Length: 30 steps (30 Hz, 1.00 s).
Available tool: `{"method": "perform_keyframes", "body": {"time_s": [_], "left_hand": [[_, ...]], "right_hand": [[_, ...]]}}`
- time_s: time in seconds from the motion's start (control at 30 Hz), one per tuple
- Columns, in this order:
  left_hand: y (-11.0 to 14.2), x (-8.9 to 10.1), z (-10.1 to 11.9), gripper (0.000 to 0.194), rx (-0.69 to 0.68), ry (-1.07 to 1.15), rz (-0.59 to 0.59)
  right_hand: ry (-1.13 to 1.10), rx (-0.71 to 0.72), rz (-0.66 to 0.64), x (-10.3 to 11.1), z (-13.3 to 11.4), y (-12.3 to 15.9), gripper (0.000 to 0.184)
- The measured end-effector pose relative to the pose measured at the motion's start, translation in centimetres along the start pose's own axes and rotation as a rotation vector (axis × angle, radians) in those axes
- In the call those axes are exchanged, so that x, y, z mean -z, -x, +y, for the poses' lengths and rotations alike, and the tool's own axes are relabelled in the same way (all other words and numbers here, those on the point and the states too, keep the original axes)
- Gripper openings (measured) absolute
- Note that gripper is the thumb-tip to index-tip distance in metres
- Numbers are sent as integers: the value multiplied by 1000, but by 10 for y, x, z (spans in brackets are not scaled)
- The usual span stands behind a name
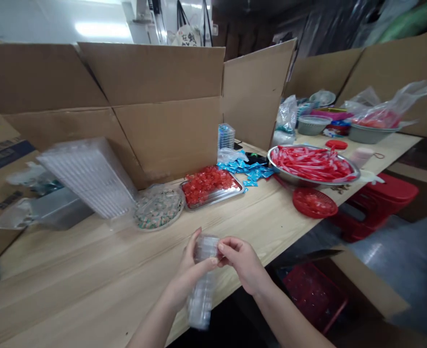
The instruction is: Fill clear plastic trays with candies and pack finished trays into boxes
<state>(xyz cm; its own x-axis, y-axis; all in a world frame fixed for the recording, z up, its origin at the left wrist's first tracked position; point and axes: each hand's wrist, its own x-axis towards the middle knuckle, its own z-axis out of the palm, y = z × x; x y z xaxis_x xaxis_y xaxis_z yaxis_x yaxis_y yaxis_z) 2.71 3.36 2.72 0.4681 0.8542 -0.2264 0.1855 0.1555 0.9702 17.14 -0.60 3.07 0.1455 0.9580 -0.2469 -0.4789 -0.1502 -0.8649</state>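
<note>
My left hand [188, 275] is wrapped round a long, ridged stack of clear plastic containers [201, 299], thumb on the near side and fingers behind it. The stack stands nearly upright at the table's front edge, its lower part blurred. At its upper right side, my right hand [240, 261] pinches the stack's edge between thumb and fingers; a small reddish spot shows by the fingertips, too small to make out. Beyond the hands sit a round clear tray of small wrapped pieces [159, 208] and a metal tray [231, 192] heaped with red wrapped pieces [208, 184].
A tall stack of clear plastic trays [90, 174] leans at the left. Cardboard panels [166, 135] wall the table's back. Blue packets [251, 170] lie behind the metal tray. At right are a metal bowl of red strips [311, 162], a red basket [315, 203] and a red stool [391, 193].
</note>
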Motion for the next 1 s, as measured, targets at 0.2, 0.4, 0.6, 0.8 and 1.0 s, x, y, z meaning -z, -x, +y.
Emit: {"method": "perform_keyframes", "body": {"time_s": [0.2,0.4,0.6,0.8,1.0], "left_hand": [[-7,10,16,79,5,46,115],[-4,44,19,82,-90,-152,359],[6,19,1,84,-71,-301,250],[0,-33,13,90,-61,-269,145],[-3,-43,11,86,1,-8,-4]], "right_hand": [[-124,7,137,27,-3,-11,26],[-42,64,516,118,-21,-57,18],[119,133,561,113,-22,-33,21],[68,51,-18,32,-2,28,22],[-56,104,80,36,0,34,21]]}}
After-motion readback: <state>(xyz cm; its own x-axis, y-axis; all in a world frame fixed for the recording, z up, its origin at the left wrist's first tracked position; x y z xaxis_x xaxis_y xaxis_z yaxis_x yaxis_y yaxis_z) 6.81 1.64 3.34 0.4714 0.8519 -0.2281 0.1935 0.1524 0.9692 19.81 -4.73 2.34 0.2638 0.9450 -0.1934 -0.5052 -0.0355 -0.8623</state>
